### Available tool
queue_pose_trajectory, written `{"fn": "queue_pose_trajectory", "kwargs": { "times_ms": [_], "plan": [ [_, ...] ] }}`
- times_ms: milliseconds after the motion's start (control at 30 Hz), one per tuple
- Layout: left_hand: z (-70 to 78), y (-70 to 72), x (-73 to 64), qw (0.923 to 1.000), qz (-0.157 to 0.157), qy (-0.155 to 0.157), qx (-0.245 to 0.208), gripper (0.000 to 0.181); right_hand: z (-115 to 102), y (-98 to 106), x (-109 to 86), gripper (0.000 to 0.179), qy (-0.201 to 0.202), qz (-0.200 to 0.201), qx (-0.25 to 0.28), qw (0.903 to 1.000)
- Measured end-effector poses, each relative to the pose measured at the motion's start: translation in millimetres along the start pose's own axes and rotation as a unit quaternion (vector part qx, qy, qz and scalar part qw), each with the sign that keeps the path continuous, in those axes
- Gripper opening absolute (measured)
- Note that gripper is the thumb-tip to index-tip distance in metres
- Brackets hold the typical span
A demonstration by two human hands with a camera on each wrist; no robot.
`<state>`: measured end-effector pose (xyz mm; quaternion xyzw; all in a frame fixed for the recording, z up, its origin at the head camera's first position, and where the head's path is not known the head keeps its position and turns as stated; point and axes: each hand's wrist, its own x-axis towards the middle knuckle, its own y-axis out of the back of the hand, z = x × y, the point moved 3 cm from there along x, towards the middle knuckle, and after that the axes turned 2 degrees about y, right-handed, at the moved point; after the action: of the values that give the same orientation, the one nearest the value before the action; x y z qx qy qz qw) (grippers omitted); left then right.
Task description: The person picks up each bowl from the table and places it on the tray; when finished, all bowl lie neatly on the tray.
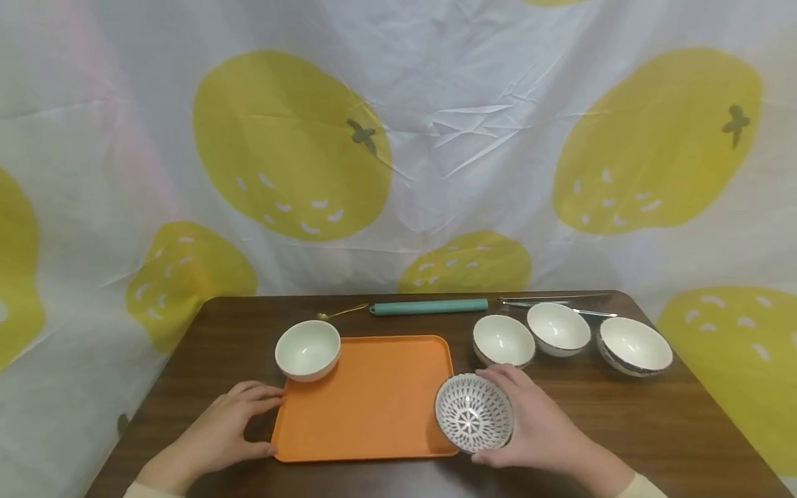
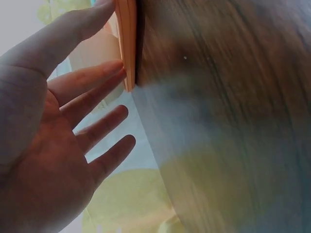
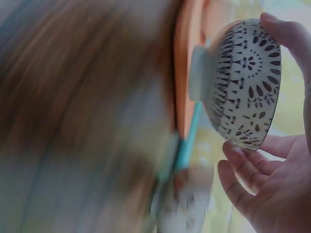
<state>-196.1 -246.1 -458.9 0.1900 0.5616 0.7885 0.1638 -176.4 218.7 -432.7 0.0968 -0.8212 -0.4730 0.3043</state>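
My right hand (image 1: 538, 422) holds a patterned bowl (image 1: 474, 413) by its rim, thumb on the near side and fingers on the far side. Black-and-white motifs cover the bowl inside and, in the right wrist view, its outer wall (image 3: 252, 82) too. The bowl is raised over the right edge of an orange tray (image 1: 373, 408). At the tray's left edge my left hand (image 1: 227, 425) rests with fingers spread, its thumb and fingertips touching or close to the rim. A plain pale bowl (image 1: 308, 351) stands at the tray's back left corner.
Three bowls, a left one (image 1: 503, 340), a middle one (image 1: 558, 328) and a right one (image 1: 635, 345), stand on the dark wooden table (image 1: 598, 401). Behind lie a teal stick (image 1: 429, 306), a small gold spoon (image 1: 341, 312) and metal utensils (image 1: 585, 312). A lemon-print curtain (image 1: 448, 173) hangs behind.
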Motion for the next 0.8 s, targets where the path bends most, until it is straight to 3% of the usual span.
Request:
{"fn": "queue_pose_trajectory", "kwargs": {
  "times_ms": [233, 533, 800],
  "plan": [
    [-1.6, 2.2, -0.1, 0.9997, 0.008, -0.02, -0.007, 0.069, -32, -36, 34.3, 0.115, 0.047, -0.048, 0.003, 0.9978],
    [-4.0, 1.5, -0.4, 0.9997, 0.005, -0.019, -0.014, 0.067, -72, -73, 74.2, 0.116, 0.066, -0.09, 0.05, 0.9924],
    [-5.3, -2.0, -3.0, 0.9996, 0.011, -0.016, -0.022, 0.059, -102, -100, 98.6, 0.114, 0.069, -0.12, 0.058, 0.9887]
  ]
}}
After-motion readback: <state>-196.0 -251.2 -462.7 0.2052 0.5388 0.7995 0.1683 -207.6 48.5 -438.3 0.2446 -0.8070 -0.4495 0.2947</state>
